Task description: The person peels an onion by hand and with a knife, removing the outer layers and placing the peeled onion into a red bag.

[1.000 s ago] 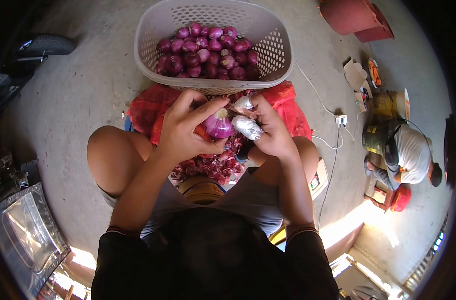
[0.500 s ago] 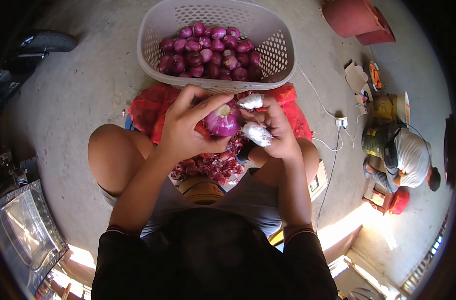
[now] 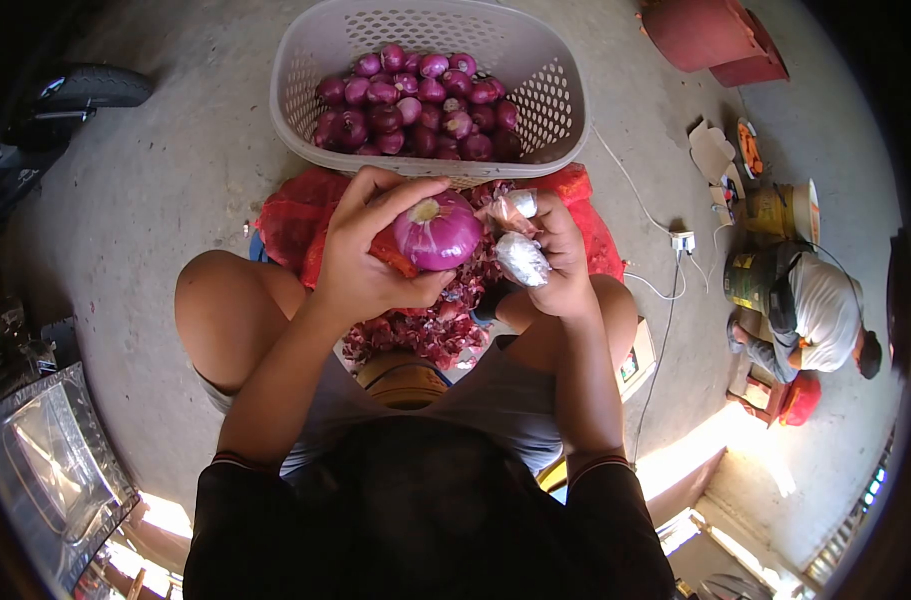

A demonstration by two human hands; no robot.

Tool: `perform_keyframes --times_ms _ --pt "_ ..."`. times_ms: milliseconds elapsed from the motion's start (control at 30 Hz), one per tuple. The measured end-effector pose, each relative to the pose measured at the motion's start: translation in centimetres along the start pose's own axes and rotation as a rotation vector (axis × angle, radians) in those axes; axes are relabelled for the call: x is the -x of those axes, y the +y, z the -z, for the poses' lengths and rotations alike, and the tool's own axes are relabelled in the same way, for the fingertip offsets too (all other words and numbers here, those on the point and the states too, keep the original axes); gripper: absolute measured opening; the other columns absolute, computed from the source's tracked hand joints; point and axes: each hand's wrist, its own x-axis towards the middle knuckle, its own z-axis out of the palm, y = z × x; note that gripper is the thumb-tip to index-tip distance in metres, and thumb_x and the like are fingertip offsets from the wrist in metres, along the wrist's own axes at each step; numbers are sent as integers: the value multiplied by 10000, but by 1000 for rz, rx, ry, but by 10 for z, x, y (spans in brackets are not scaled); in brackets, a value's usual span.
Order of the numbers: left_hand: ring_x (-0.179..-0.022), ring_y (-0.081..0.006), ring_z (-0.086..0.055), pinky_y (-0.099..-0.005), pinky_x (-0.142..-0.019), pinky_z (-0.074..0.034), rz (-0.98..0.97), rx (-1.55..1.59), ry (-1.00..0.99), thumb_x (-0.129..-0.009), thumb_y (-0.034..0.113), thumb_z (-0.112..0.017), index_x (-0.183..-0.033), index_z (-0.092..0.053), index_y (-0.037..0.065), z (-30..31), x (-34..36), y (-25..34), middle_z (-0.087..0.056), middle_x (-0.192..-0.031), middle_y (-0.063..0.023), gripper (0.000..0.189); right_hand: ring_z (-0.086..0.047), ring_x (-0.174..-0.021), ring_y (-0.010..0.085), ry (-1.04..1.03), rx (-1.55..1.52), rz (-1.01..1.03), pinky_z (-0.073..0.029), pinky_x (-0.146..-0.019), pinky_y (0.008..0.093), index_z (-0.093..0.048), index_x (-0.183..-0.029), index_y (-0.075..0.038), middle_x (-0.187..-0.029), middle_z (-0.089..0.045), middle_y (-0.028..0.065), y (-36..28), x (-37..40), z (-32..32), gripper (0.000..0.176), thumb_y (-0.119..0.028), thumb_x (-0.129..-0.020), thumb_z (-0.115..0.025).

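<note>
One purple onion (image 3: pixel 448 237) sits in the left hand (image 3: pixel 371 245) as I watch through the head camera, held above a heap of skins (image 3: pixel 421 337) and just beside the right hand (image 3: pixel 561 255). I count one grey basket (image 3: pixel 541 105) beyond, with roughly thirty more onions (image 3: pixel 416 108), too heaped for me to number exactly; red mesh (image 3: pixel 601 240) spreads below the hands, and one co-worker (image 3: pixel 826 315) stoops at far right near two buckets (image 3: pixel 771 212). The onion's pale end faces up toward me and tips to the upper left; its axis slants from there down to the lower right, the body nearly round. The left fingers curve around it, index on the far side, thumb on the near side; something orange, which I cannot identify, shows against the palm. The right fingers, two in silver wraps (image 3: pixel 524 262), are drawn close on a scrap of skin (image 3: pixel 501 213). Both forearms reach forward between the knees, angled inward.
</note>
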Motion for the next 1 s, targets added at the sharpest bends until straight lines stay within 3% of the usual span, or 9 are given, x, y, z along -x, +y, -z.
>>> perform_keyframes --times_ms 33,167,267,300,400,567,667,867,1000 --pt "-849 -206 -532 -302 -777 -443 4 28 8 -523 145 -763 -1109 -602 48 0 0 0 -511 -953 -95 615 -496 -1155 209 4 -18 8 -370 -974 316 -397 -1175 -12 -1183 -536 141 -1 0 -1 400 46 -822 -576" --pt "-872 -193 -529 -298 -818 -430 14 119 9 -545 135 -754 -1142 -575 36 2 -1 -3 -516 -952 -89 632 -512 -689 67 119 -127 -41 -406 -569 175 -454 -1125 -34 -1059 -573 128 -3 0 -3 356 5 -799 -592" --pt "-925 -185 -530 -295 -872 -410 80 267 -9 -599 135 -731 -1187 -525 7 5 0 -5 -525 -995 -90 636 -491 -642 50 70 -146 -12 -379 -511 163 -462 -1135 -41 -1052 -574 121 -2 0 4 365 11 -798 -589" --pt "-949 -183 -531 -293 -891 -403 113 333 -15 -623 137 -721 -1204 -506 -3 5 0 -6 -529 -1018 -92 635 -517 -667 67 29 -108 -41 -399 -520 182 -462 -1143 -44 -1056 -574 116 -4 0 7 368 9 -801 -586" --pt "-1033 -178 -514 -290 -935 -378 363 639 11 -693 136 -675 -1256 -443 -16 2 1 -4 -527 -1101 -112 628 -513 -1136 192 -246 14 -284 -389 -948 302 -442 -1159 -4 -1158 -565 104 -15 0 21 373 58 -817 -576" --pt "-827 -253 -639 -332 -717 -485 682 833 -82 -855 240 -418 -1223 -360 23 3 5 -13 -568 -1100 -164 432 -595 -749 387 -344 1114 -676 -435 -623 487 -396 -1233 -37 -777 -594 250 -15 -1 13 611 -318 -749 -640" --pt "-864 -265 -630 -327 -715 -468 706 883 -133 -862 368 -354 -1262 -376 42 0 6 -14 -605 -1064 -181 516 -603 -763 381 -363 1053 -576 -442 -632 482 -392 -1242 -44 -788 -607 231 -17 -1 12 602 -290 -754 -645" --pt "-818 -257 -636 -359 -719 -482 777 1078 -120 -884 365 -318 -1192 -425 40 -1 10 -23 -620 -1002 -180 461 -599 -811 378 -366 1029 -592 -457 -670 454 -394 -1244 -45 -838 -612 229 -17 -4 9 574 -238 -761 -637" --pt "-781 -236 -630 -352 -706 -481 805 1078 -103 -896 411 -286 -1120 -489 15 1 7 -19 -635 -924 -162 498 -601 -808 379 -198 925 -378 -466 -679 440 -409 -1223 -30 -863 -616 220 -18 -3 9 531 -201 -771 -627"
